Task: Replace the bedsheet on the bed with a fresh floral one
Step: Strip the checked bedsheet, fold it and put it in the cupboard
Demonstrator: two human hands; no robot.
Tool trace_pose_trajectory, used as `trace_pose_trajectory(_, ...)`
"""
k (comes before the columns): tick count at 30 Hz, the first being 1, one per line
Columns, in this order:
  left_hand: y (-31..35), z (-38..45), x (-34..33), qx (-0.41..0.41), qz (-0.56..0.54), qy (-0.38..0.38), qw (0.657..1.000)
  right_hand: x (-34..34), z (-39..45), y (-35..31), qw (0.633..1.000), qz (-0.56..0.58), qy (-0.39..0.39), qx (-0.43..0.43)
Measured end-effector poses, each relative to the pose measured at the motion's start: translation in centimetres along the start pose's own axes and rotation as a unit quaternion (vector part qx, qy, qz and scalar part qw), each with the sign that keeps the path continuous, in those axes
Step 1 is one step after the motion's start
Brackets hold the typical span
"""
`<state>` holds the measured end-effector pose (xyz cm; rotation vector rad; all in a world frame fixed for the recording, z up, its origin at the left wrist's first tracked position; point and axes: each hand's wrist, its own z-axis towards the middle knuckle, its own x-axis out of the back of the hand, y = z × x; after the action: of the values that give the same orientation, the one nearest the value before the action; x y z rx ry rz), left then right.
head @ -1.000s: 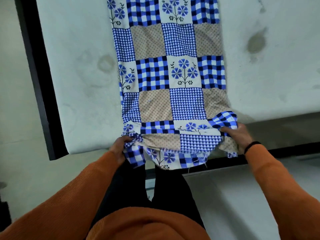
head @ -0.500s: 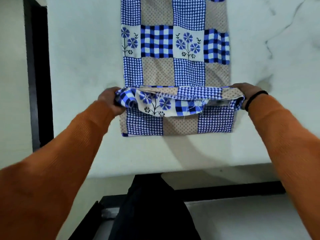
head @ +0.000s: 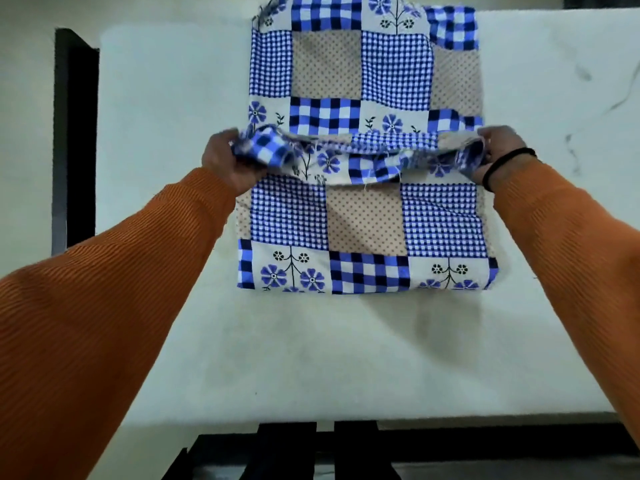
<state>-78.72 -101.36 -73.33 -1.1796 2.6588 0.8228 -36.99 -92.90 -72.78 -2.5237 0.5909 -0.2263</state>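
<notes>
Both grips are closed on the floral bedsheet (head: 363, 216), left hand (head: 227, 161) and right hand (head: 498, 155) pinching its folded edge mid-mattress (head: 311, 358). I reckon uneven pulling could skew it there.

The bedsheet (head: 363, 216) is thin woven cloth, matt, printed in blue gingham, beige dotted and floral squares; loose threads fray from its raised edge. The mattress (head: 346, 358) has a pale, matt, slightly fuzzy fabric surface with faint darker stains. The bed frame (head: 74, 133) is black, smooth, with a dull sheen. Both sleeves (head: 104, 323) are orange ribbed knit, matt. The wristband (head: 502, 164) on the right wrist is black and smooth.
</notes>
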Motion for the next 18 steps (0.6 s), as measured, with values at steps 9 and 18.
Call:
trace_pose_trajectory(9,-13.3,-5.2,7.3,-0.308,0.818,-0.097,0.476,7.2,-4.8,13.8,0.631,-0.617,-0.105,0.457)
trace_pose_trajectory(18,-19.0,-6.6,12.1,-0.36,0.881,-0.094,0.293,12.6,-4.5,19.2,0.349,-0.805,-0.067,0.475)
